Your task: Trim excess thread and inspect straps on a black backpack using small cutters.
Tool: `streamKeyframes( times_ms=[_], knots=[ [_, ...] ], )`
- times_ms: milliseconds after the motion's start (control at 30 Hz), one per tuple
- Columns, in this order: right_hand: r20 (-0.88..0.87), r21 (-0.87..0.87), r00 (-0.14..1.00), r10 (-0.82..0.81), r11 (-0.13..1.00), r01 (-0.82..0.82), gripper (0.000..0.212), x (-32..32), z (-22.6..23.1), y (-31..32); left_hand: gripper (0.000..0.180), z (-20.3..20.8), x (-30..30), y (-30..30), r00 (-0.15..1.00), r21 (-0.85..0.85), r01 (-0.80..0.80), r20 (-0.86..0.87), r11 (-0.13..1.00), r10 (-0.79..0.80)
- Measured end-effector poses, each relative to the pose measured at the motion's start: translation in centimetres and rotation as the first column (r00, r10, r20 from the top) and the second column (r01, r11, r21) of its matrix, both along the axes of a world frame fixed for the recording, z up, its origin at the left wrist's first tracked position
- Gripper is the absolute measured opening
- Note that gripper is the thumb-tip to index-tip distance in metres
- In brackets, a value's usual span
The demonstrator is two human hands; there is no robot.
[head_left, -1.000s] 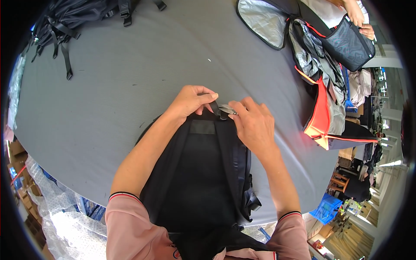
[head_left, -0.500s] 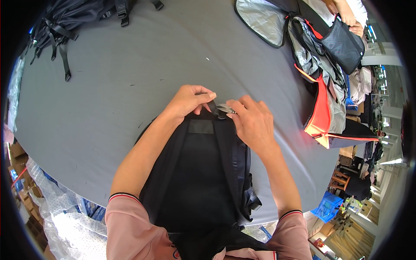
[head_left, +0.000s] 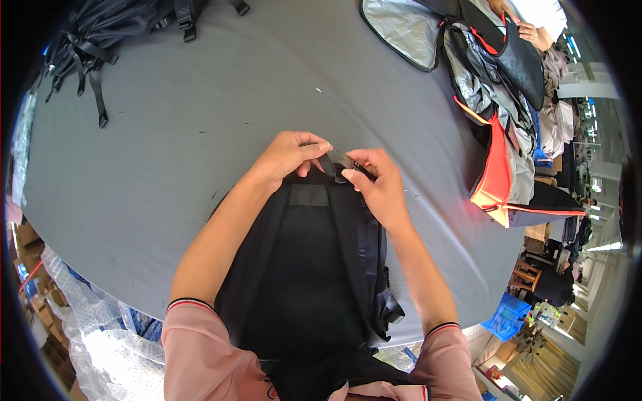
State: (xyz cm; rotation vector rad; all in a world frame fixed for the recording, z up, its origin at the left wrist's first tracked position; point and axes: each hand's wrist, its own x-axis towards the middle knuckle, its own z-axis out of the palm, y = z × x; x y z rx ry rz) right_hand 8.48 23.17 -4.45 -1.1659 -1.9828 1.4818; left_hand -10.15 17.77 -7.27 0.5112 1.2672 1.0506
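Note:
A black backpack lies in front of me with its shoulder straps and back panel facing up. At its top edge, my left hand pinches a short black webbing strap between thumb and fingers. Just to the right, my right hand is closed around small thread snips. Their metal blades point toward the strap, close to my left fingertips. Whether the blades touch the webbing I cannot tell.
Grey cloth covers the table. Dark bags with dangling buckled straps lie at the far left. An orange-edged bag with silver lining sits at the right, where another person's hands work. A blue crate stands below the table's right side.
My right hand has shifted slightly left and turned, bringing the snips' blades up beside the strap. The left hand stays nearly still. The other person's bag panel has moved a little.

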Motion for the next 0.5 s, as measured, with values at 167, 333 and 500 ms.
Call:
streamKeyframes(
  times_ms=[167, 333, 500],
  knots=[
    [0.250, 0.278, 0.962, 0.112, 0.943, -0.183, 0.021, 0.7, 1.8, 0.3, 0.023, 0.4, 0.0, 0.0, 1.000, -0.028, -0.002, -0.023, 1.000, 0.001],
    [0.406, 0.525, 0.901, 0.154, 0.768, -0.368, 0.021, 0.3, 2.7, 0.9, 0.022, 0.2, 0.0, 0.0, 1.000, -0.031, 0.002, -0.025, 1.000, -0.003],
    [0.485, 0.587, 0.862, 0.144, 0.677, -0.444, 0.019, 0.1, 2.8, 0.8, 0.022, -0.1, 0.1, -0.1, 1.000, -0.004, -0.007, -0.021, 1.000, 0.007]
  ],
)
